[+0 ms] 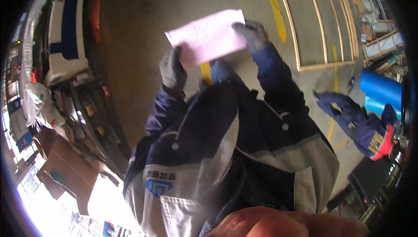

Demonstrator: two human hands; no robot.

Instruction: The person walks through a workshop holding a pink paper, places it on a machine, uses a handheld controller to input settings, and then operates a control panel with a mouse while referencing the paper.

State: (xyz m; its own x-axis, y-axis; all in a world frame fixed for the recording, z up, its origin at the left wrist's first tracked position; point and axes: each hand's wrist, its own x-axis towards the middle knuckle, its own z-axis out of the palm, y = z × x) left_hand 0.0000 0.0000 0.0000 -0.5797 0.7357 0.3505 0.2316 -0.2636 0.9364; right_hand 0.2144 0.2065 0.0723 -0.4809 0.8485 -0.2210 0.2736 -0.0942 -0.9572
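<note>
A pink sheet of paper (211,38) with a few lines of dark marks is stretched out in front of me, slightly tilted, its right end higher. My left hand (173,69), in a grey glove, pinches its lower left edge. At the right edge, my right hand (253,35), gloved too, grips the sheet with the thumb on top. Both forearms are in dark blue sleeves. Below the paper, part of a shoe (221,71) shows on the floor.
Wooden frames (324,66) lie on the concrete floor at the far right. Nearer are blue rolls (379,89) and a person in dark blue clothes (348,117). Along the left stand a cluttered dark rack (93,115) and a brown cardboard piece (67,165). Yellow lines mark the floor.
</note>
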